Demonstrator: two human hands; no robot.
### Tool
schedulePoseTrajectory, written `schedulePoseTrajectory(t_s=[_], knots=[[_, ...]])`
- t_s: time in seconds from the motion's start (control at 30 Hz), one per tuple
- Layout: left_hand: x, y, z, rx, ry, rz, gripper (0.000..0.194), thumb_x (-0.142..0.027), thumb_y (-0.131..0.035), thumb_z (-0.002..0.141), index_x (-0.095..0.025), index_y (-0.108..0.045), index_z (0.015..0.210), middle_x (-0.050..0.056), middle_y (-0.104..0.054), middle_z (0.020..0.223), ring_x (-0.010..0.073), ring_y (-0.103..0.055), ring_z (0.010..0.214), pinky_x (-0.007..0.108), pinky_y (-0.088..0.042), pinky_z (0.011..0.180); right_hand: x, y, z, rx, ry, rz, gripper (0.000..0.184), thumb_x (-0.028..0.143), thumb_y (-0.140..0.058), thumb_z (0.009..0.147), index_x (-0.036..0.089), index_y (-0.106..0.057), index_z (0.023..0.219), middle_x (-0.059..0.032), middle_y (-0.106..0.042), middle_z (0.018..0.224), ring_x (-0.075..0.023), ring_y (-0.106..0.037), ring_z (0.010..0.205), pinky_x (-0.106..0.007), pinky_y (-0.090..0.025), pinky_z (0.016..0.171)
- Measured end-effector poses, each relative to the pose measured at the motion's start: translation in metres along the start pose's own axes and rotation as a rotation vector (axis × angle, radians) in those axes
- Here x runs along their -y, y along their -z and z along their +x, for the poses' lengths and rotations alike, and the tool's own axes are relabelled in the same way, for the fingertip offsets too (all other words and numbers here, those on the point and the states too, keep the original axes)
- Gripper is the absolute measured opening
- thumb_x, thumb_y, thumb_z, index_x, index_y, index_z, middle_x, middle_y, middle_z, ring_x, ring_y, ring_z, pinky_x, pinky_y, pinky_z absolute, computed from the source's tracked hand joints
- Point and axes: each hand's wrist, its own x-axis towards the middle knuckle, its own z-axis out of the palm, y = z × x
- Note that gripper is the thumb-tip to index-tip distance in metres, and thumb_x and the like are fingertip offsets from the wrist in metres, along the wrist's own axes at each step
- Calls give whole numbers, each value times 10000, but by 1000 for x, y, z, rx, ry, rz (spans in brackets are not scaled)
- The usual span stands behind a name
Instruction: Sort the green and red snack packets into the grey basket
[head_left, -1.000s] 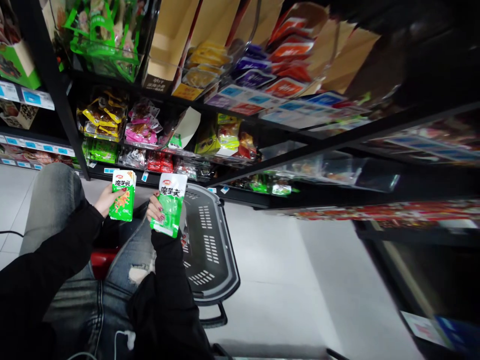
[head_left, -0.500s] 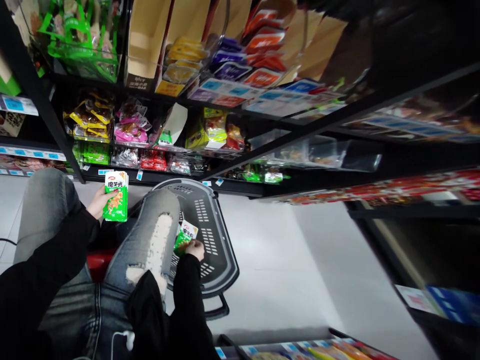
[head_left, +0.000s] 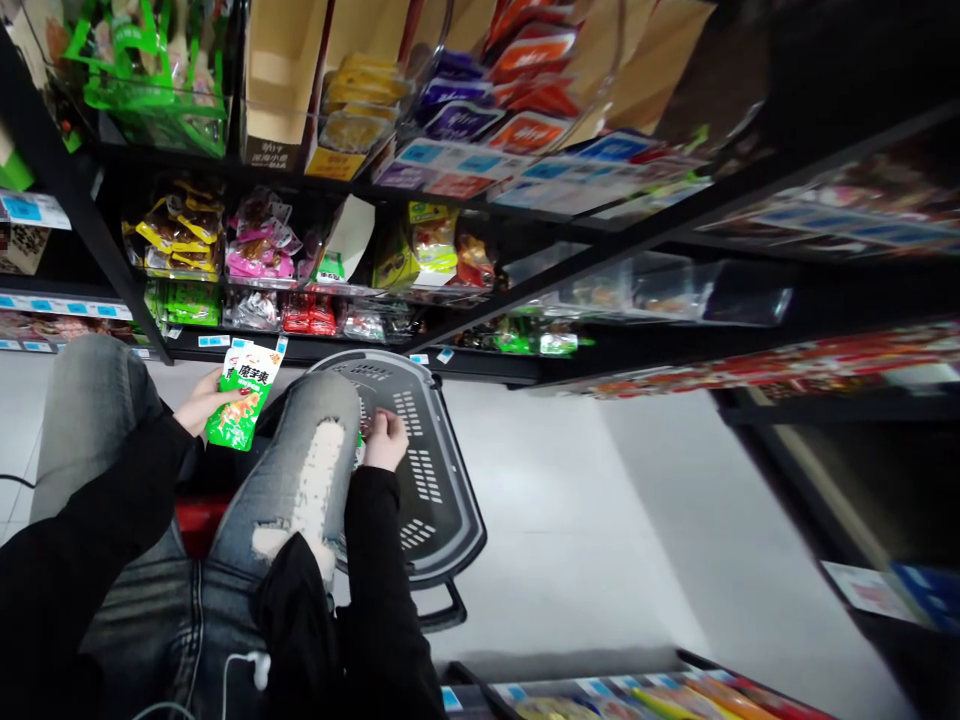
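Green-and-white packets (head_left: 241, 408), at least two, slightly fanned, in the left hand (head_left: 195, 405): thumb across the front, fingers behind, grip closed. They sit between the left knee (head_left: 101, 385) and the right knee (head_left: 330, 400) as viewed. Long axis roughly up-down, top end tipped right, toward the lowest shelf edge (head_left: 315, 349).

Key relation: right hand (head_left: 385, 440) is well apart from the packets, off to their right, with the right knee between. Right hand is over the basket (head_left: 416, 505), much nearer it than the left hand. Its fingers look curled; cannot tell how far open, or if anything is in them. Small green patch (head_left: 360, 452) just beside it at the knee's edge, held or lying in the basket, unclear. Basket's long axis slants from the shelf edge toward lower right.
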Motion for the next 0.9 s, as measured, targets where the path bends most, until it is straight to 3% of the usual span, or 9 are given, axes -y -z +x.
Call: schedulePoseTrajectory(t_s=[0.07, 0.2, 0.33, 0.4, 0.5, 0.63, 0.7, 0.73, 0.9], knots=[[2, -1, 0, 8, -11, 8, 498, -192, -803, 471, -158, -579, 915, 31, -698, 829, 191, -653, 722, 365, -491, 758, 34, -8, -14, 75, 58, 3, 309, 433, -451, 838, 154, -582, 860, -39, -642, 782, -157, -590, 687, -283, -469, 652], [6, 0, 2, 20, -59, -3, 504, -211, -810, 466, -155, -570, 906, 27, -690, 824, 192, -649, 726, 358, -486, 747, 97, -36, -46, 429, 217, -168, 346, 485, -597, 706, 202, -557, 901, -10, -626, 710, -177, -581, 670, -290, -436, 662], [9, 5, 6, -36, -116, -27, 486, -235, -803, 470, -155, -568, 888, 14, -676, 789, 173, -631, 700, 324, -480, 716, 110, -72, -54, 639, 116, -88, 240, 385, -633, 663, 209, -525, 786, 21, -589, 656, -157, -556, 637, -262, -414, 630], [10, 7, 9, -57, -129, -66, 442, -286, -780, 517, -157, -570, 883, 19, -673, 796, 174, -628, 707, 322, -476, 715, 100, -84, -49, 634, 86, 39, 179, 338, -616, 658, 210, -510, 722, 38, -567, 639, -132, -532, 607, -244, -404, 621], [12, 7, 13, -81, -158, -111, 395, -313, -749, 555, -161, -579, 878, 18, -670, 809, 180, -627, 740, 323, -467, 738, 81, -91, -37, 503, 33, 196, 158, 312, -607, 635, 205, -504, 689, 42, -558, 627, -126, -519, 604, -246, -401, 633], [13, 6, 15, -105, -166, -125, 388, -254, -743, 532, -175, -577, 874, -2, -666, 780, 181, -624, 726, 329, -467, 732, 69, -82, -25, 284, -27, 303, 84, 289, -473, 725, 212, -445, 747, 38, -545, 662, -120, -517, 632, -253, -416, 659], [12, 6, 15, -112, -146, -137, 391, -242, -741, 519, -180, -564, 862, -12, -663, 742, 178, -622, 680, 339, -475, 708, 70, -75, -23, 261, -52, 419, 68, 277, -447, 743, 221, -411, 756, 53, -509, 654, -99, -485, 587, -228, -411, 616], [12, 6, 15, -109, -135, -143, 393, -241, -740, 516, -181, -559, 860, -13, -663, 733, 178, -622, 664, 343, -478, 700, 71, -72, -24, 333, -94, 530, 79, 285, -455, 746, 226, -404, 760, 66, -479, 626, -88, -450, 533, -213, -395, 566], [10, 6, 14, -123, -130, -124, 389, -248, -748, 506, -170, -564, 840, -3, -668, 743, 173, -620, 655, 329, -470, 688, 78, -56, -37, 976, -357, 995, 175, 406, -432, 802, 232, -448, 811, 117, -251, 508, -52, -81, 337, -189, -164, 333]])
